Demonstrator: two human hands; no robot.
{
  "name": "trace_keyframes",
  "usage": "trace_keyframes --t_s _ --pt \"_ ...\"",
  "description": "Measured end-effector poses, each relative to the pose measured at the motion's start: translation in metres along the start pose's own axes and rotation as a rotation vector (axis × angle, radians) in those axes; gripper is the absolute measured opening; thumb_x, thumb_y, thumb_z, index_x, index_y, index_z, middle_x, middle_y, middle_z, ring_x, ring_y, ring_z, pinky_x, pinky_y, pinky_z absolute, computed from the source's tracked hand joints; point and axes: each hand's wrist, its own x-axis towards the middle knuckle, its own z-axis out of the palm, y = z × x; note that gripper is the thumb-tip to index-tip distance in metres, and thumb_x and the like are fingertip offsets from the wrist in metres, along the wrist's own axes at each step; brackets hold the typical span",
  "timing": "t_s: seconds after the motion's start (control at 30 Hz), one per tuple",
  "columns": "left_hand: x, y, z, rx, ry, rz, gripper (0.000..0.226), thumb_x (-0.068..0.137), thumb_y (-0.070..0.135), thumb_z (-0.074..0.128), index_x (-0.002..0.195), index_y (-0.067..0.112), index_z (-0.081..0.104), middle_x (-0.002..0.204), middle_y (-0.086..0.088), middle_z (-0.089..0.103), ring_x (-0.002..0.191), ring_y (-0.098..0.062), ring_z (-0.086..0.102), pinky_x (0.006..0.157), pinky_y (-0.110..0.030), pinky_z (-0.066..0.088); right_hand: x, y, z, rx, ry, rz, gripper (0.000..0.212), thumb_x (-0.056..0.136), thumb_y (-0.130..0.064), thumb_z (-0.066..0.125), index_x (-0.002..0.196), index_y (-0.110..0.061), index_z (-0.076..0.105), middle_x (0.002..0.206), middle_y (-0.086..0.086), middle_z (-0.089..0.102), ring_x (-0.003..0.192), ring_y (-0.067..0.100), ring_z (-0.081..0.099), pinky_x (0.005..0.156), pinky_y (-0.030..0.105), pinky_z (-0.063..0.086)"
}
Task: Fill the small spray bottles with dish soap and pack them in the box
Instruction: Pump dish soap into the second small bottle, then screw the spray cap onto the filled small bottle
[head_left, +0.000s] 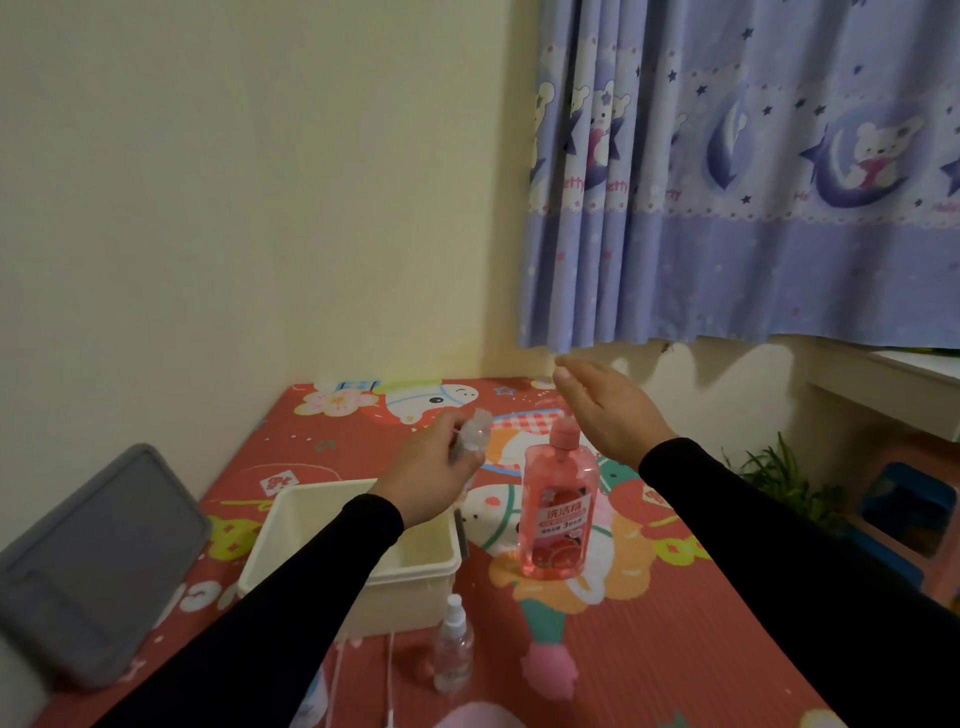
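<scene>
We hold a small clear bottle (475, 435) in our left hand (431, 478), beside the pink soap bottle (558, 512); our right hand (605, 410) hovers flat above its pump.

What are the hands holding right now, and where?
The left hand grips a small clear spray bottle by its body; the right hand is open, holding nothing.

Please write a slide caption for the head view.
Left hand holds small spray bottle; open right hand above pink dish soap bottle.
</scene>
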Motion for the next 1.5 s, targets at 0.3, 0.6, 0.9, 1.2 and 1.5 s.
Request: trace_keyframes --t_s 0.3,0.6,0.9,1.2,1.5 --pt "-0.049 0.002 -0.022 -0.027 0.081 -0.031 0.031 0.092 0.034 0.06 0.116 0.019 0.047 0.101 0.01 0.059 0.09 -0.006 0.059 0.07 -0.017 0.044 -0.053 -0.028 0.006 0.021 0.001 -0.106 0.049 0.101 -0.046 0.032 0.137 -0.018 0.051 0.14 0.001 0.052 0.129 0.016 0.045 0.104 0.028 0.033" --pt "-0.093 -0.006 -0.034 -0.07 0.097 -0.087 0.03 0.093 0.032 0.06 0.119 0.025 0.045 0.114 0.003 0.061 0.101 -0.015 0.061 0.084 -0.031 0.05 -0.119 -0.053 0.039 -0.023 -0.218 -0.264 0.048 0.099 -0.049 0.036 0.14 -0.026 0.047 0.14 -0.004 0.052 0.127 0.013 0.048 0.103 0.028 0.038" --pt "-0.126 -0.011 -0.044 -0.041 0.143 -0.143 0.033 0.093 0.031 0.06 0.121 0.022 0.045 0.111 0.004 0.062 0.101 -0.016 0.061 0.085 -0.031 0.049 -0.17 -0.079 0.099 -0.007 -0.412 -0.502 0.039 0.097 -0.038 0.045 0.132 -0.025 0.056 0.122 -0.001 0.063 0.107 0.019 0.06 0.085 0.031 0.046" --pt "-0.14 -0.014 -0.049 0.003 0.134 -0.195 0.034 0.092 0.031 0.06 0.121 0.018 0.046 0.113 0.0 0.062 0.101 -0.018 0.061 0.087 -0.036 0.05 -0.188 -0.088 0.148 -0.098 -0.562 -0.761 0.046 0.079 -0.014 0.048 0.12 -0.023 0.065 0.117 -0.001 0.068 0.106 0.021 0.06 0.087 0.034 0.049" --pt "-0.143 -0.021 -0.05 0.022 0.133 -0.208 0.029 0.092 0.032 0.06 0.114 0.019 0.046 0.11 0.0 0.066 0.098 -0.017 0.063 0.086 -0.038 0.052 -0.185 -0.09 0.16 -0.099 -0.565 -0.941 0.028 0.089 -0.024 0.049 0.105 -0.018 0.071 0.117 0.005 0.067 0.107 0.025 0.063 0.088 0.04 0.054"
